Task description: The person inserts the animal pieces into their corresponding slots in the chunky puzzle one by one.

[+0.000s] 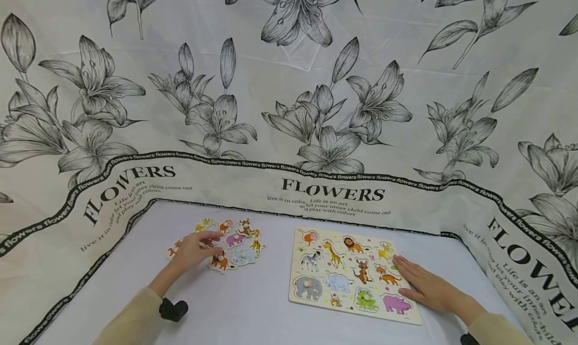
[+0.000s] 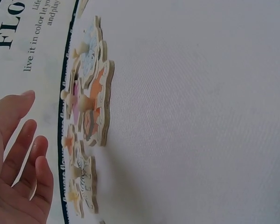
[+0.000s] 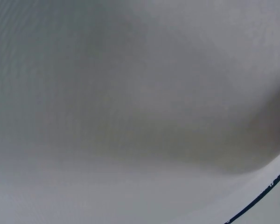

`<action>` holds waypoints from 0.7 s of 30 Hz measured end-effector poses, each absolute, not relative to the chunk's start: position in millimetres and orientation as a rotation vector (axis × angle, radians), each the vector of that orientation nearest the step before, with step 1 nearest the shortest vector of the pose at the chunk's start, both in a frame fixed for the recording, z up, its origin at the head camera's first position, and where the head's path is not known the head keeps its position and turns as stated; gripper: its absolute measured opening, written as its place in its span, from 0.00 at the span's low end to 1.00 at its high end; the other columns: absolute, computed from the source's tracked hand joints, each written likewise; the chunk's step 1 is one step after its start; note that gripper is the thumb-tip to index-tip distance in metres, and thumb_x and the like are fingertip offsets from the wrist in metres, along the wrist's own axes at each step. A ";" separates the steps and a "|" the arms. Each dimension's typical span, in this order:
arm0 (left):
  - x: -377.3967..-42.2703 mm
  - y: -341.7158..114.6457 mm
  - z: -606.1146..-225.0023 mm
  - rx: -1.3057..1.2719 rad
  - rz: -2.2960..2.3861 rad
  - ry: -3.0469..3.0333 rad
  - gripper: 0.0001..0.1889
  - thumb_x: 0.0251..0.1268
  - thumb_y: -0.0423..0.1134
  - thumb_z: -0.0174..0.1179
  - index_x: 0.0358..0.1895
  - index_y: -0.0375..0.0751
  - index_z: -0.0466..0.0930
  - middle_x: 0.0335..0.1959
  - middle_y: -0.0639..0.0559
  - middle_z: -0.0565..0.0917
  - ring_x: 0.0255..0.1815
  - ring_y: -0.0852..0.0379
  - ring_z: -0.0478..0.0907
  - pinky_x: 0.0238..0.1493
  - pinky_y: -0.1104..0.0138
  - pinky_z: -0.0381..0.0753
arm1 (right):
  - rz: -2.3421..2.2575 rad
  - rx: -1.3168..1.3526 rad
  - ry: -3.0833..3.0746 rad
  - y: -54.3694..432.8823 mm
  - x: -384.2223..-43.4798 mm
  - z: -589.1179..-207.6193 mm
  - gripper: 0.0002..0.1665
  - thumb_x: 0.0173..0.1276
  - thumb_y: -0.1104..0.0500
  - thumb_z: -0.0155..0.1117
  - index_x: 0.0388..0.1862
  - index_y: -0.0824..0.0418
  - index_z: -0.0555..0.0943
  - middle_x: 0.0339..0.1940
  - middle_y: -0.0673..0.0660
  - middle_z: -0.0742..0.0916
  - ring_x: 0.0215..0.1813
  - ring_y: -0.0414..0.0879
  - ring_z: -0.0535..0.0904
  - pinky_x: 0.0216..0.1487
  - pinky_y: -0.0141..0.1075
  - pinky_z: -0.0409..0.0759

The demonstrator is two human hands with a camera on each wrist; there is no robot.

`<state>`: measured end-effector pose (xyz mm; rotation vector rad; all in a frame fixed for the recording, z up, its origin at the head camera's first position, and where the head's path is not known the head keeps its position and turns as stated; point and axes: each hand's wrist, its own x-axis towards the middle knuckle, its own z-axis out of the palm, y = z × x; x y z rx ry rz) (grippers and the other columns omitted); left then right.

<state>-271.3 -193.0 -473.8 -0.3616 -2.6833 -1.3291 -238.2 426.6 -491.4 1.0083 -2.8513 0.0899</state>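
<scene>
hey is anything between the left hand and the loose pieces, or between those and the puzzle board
Nothing visible stands between the left hand and the loose pieces. Only white cloth separates those from the puzzle board; the right hand touches its far side.

Pale cloth (image 1: 203, 14) printed with grey lilies (image 1: 377, 107) spans the head view from nine o'clock through twelve to three. Black bands (image 1: 253, 164) border FLOWERS lettering (image 1: 333, 190) near the dial's centre, repeated at nine and four; white tabletop (image 1: 244, 310) spreads toward six.
</scene>
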 end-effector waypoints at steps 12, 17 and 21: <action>-276.1 -207.2 -480.7 -0.302 -1.296 -2.654 0.19 0.56 0.36 0.68 0.52 0.36 0.82 0.46 0.42 0.86 0.38 0.56 0.79 0.32 0.72 0.75 | 0.135 1.004 -2.844 426.3 -237.9 -493.4 0.41 0.71 0.45 0.55 0.73 0.67 0.60 0.73 0.65 0.67 0.72 0.17 0.28 0.65 0.11 0.28; -276.5 -210.9 -484.2 -0.246 -1.289 -2.646 0.17 0.56 0.35 0.68 0.50 0.37 0.83 0.44 0.42 0.86 0.38 0.55 0.78 0.32 0.72 0.75 | 0.144 1.004 -2.829 426.5 -237.4 -494.7 0.41 0.71 0.45 0.56 0.73 0.67 0.60 0.73 0.66 0.67 0.72 0.18 0.29 0.65 0.11 0.29; -277.1 -213.7 -486.6 -0.226 -1.248 -2.641 0.16 0.56 0.35 0.68 0.49 0.36 0.83 0.43 0.41 0.86 0.36 0.56 0.78 0.32 0.72 0.74 | 0.137 1.006 -2.821 426.8 -237.3 -494.9 0.41 0.71 0.46 0.56 0.73 0.67 0.60 0.73 0.65 0.67 0.73 0.18 0.30 0.66 0.11 0.29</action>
